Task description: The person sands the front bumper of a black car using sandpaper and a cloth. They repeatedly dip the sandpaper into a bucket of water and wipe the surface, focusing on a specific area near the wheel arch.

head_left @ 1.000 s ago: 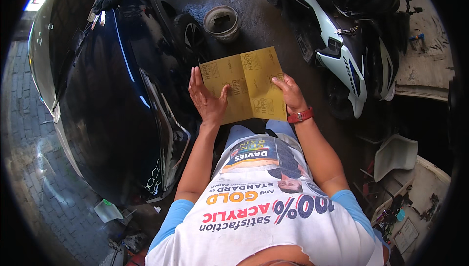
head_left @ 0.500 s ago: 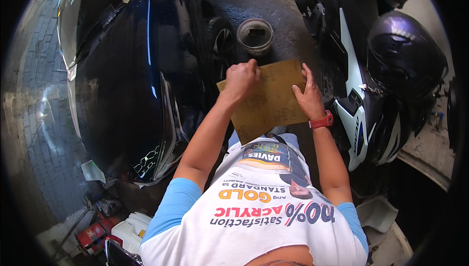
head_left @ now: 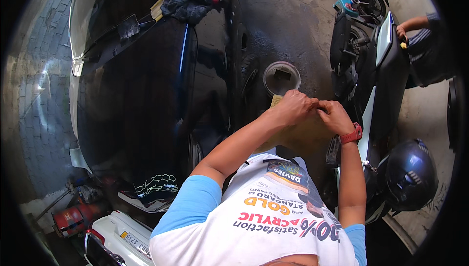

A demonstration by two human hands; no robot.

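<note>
Both my hands are up in front of my chest, fingertips nearly meeting. My left hand (head_left: 295,107) is closed on a sheet of sandpaper (head_left: 276,101), whose pale yellow printed corner shows beyond the fingers. My right hand (head_left: 336,117), with a red watch (head_left: 351,133) on the wrist, pinches the upper edge of the same sheet. The rest of the sheet hangs brownish and dim below the hands, so its full outline is hard to see. Just beyond my left hand stands a round bucket (head_left: 266,81) with a dark block (head_left: 282,74) inside.
A black car (head_left: 141,95) fills the left, with a dark cloth (head_left: 190,6) on it. Motorcycles (head_left: 386,85) line the right, a dark helmet (head_left: 410,174) among them. At the far right a person's hand (head_left: 413,24) reaches toward one. A red tank (head_left: 78,218) lies lower left.
My hands have come together at the sheet's upper edge; before, they were apart, with the right one spread at its side. The sheet's broad face no longer shows clearly. The view has shifted.
</note>
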